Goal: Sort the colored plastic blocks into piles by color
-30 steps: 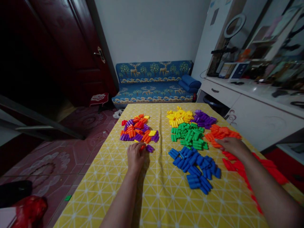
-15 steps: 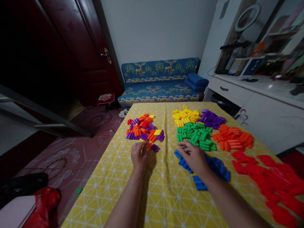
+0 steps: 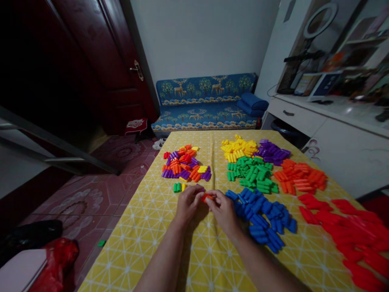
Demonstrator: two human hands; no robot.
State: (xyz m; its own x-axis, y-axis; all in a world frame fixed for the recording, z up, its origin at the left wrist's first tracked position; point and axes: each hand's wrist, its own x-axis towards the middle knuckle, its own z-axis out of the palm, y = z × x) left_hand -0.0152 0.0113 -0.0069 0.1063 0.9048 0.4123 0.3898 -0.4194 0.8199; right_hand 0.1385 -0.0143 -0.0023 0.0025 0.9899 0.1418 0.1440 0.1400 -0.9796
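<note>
Both hands meet over the middle of the table. My left hand (image 3: 189,202) is closed on the left end of a small orange piece (image 3: 207,197), and my right hand (image 3: 221,209) pinches its right side. Just beyond my left hand lie a green piece (image 3: 177,187) and a yellow piece (image 3: 183,187), partly hidden by the fingers. A mixed pile of orange, purple, yellow and red pieces (image 3: 185,164) sits farther back on the left. Blue pieces (image 3: 258,213) are spread right beside my right hand.
On the yellow patterned tablecloth (image 3: 146,239) are heaps of yellow (image 3: 238,148), green (image 3: 252,172), purple (image 3: 272,152), orange (image 3: 300,176) and red pieces (image 3: 349,227). A blue sofa (image 3: 203,115) stands behind the table, a white cabinet (image 3: 343,142) at the right.
My right hand has moved left from over the blue pieces to meet my left hand, which has shifted slightly right and nearer. The green piece by my left hand now shows.
</note>
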